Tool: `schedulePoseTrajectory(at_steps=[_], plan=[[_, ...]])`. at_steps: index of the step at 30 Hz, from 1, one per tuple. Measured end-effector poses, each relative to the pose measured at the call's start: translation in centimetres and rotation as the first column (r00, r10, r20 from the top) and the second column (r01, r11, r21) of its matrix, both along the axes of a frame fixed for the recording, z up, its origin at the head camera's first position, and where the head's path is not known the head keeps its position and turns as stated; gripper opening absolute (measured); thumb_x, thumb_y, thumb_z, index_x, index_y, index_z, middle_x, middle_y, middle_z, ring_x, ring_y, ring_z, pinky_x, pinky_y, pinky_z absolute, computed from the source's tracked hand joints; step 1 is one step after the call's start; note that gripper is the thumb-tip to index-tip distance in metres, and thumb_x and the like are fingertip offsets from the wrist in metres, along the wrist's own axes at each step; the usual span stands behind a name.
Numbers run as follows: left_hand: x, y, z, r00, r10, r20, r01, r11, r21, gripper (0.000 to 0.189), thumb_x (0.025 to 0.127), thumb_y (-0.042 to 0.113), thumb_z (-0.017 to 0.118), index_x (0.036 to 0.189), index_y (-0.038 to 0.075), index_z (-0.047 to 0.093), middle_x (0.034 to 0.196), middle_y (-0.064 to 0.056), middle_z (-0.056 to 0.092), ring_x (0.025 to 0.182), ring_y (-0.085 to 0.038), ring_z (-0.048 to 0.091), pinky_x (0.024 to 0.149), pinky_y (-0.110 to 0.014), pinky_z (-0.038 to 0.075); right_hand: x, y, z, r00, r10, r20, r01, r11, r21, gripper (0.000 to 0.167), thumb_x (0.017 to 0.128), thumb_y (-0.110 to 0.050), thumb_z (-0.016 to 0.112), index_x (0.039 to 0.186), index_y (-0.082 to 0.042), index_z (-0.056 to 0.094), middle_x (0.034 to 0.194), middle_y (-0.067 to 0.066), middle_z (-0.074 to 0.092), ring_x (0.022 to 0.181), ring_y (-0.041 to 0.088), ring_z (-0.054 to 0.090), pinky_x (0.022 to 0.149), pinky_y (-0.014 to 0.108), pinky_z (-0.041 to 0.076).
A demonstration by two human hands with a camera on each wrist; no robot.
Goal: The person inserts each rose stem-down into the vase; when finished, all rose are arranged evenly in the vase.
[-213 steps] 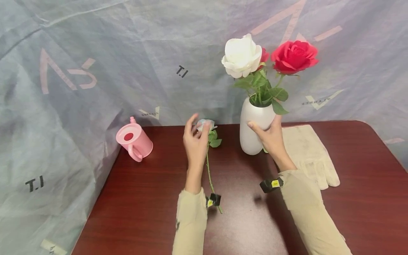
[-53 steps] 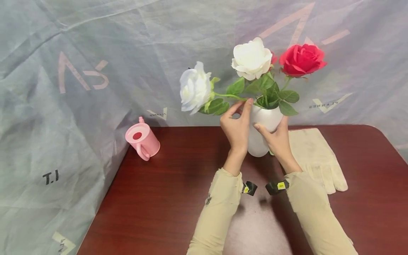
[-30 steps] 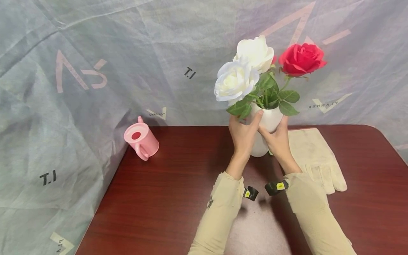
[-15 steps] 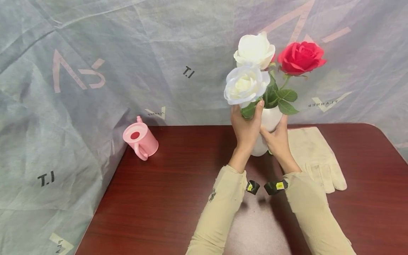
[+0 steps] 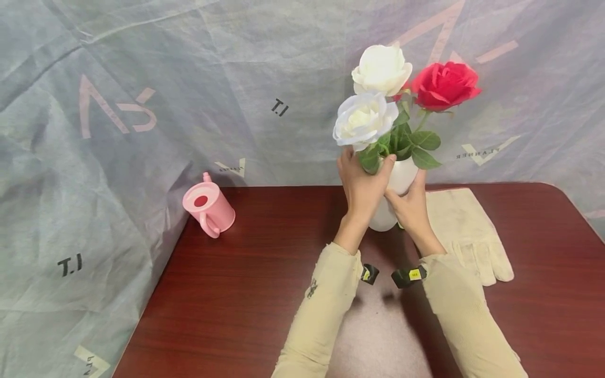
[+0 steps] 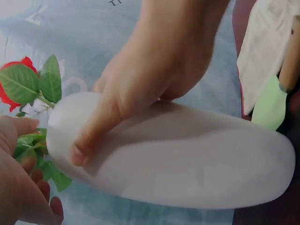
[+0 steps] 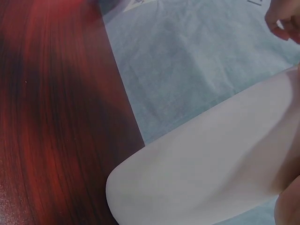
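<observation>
My right hand (image 5: 412,207) grips the upper side of the white vase (image 5: 402,177), thumb across its front, as the left wrist view shows. My left hand (image 5: 363,184) is at the vase's mouth, thumb and fingers apart on either side of the leaves and stem of a pale blue-white rose (image 5: 365,121). In the left wrist view those fingers (image 6: 43,187) are loosely bent. That rose leans left out of the vase, below a cream-white rose (image 5: 382,70). A red rose (image 5: 446,85) stands at the right, and another red bloom is mostly hidden behind the white one.
A pink watering can (image 5: 212,207) stands on the left of the dark red wooden table (image 5: 227,315). Cream gloves (image 5: 460,226) lie right of the vase. A pale green blade with a wooden handle (image 6: 289,65) lies beside them. Grey printed cloth (image 5: 227,94) hangs behind.
My left hand has picked the pale rose off the table and brought its stem into the vase, swinging the bloom rightward and upright. Lately its fingers spread. My right hand keeps its grip.
</observation>
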State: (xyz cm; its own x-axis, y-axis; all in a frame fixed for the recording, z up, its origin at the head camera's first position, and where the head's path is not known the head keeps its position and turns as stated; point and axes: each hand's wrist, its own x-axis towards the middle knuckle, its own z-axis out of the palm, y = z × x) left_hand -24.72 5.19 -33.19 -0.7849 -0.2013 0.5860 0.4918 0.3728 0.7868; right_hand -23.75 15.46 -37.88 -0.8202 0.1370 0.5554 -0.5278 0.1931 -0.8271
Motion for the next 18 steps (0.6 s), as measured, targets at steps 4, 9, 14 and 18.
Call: schedulePoseTrajectory(at_steps=[4,9,14,18], plan=[[1.5,-0.7,-1.1,0.998,-0.035,-0.048,0.041,0.992,0.116,0.062,0.076,0.032,0.077,0.124,0.009,0.046,0.112,-0.002,0.049,0.097,-0.015,0.047,0.082,-0.027,0.042,0.0,-0.1,0.0,1.0,-0.009,-0.006,0.009,1.0,0.002,0.082,0.082,-0.008,0.069,0.146,-0.018,0.018,0.122,0.011,0.044,0.1,0.014,0.047,0.08,0.027,0.039],[3.5,-2.9,-3.8,0.999,-0.013,-0.042,0.025,0.949,0.315,0.057,0.077,0.024,0.076,0.122,0.006,0.046,0.106,-0.007,0.051,0.087,-0.022,0.049,0.076,-0.031,0.041,-0.4,0.0,0.1,1.0,-0.007,-0.02,0.007,1.0,-0.012,0.086,0.078,-0.007,0.074,0.145,-0.018,0.02,0.132,0.009,0.041,0.11,0.016,0.045,0.088,0.028,0.037],[5.3,-5.3,-7.1,0.997,0.041,0.063,-0.063,0.915,0.398,0.046,0.081,0.02,0.073,0.118,0.008,0.049,0.104,-0.005,0.051,0.087,-0.022,0.047,0.075,-0.034,0.036,-0.6,0.1,0.2,1.0,-0.027,-0.007,0.027,0.999,-0.025,0.082,0.077,-0.006,0.075,0.142,-0.016,0.026,0.131,0.008,0.042,0.112,0.016,0.044,0.092,0.028,0.035],[6.1,-6.1,-9.1,0.988,0.063,0.14,-0.113,0.917,0.383,0.041,0.083,0.024,0.071,0.115,0.008,0.052,0.104,-0.003,0.053,0.086,-0.022,0.048,0.074,-0.04,0.037,-0.5,0.2,0.2,0.999,-0.032,-0.002,0.032,0.999,-0.034,0.081,0.077,-0.004,0.075,0.141,-0.015,0.027,0.128,0.009,0.043,0.11,0.016,0.045,0.09,0.028,0.036]])
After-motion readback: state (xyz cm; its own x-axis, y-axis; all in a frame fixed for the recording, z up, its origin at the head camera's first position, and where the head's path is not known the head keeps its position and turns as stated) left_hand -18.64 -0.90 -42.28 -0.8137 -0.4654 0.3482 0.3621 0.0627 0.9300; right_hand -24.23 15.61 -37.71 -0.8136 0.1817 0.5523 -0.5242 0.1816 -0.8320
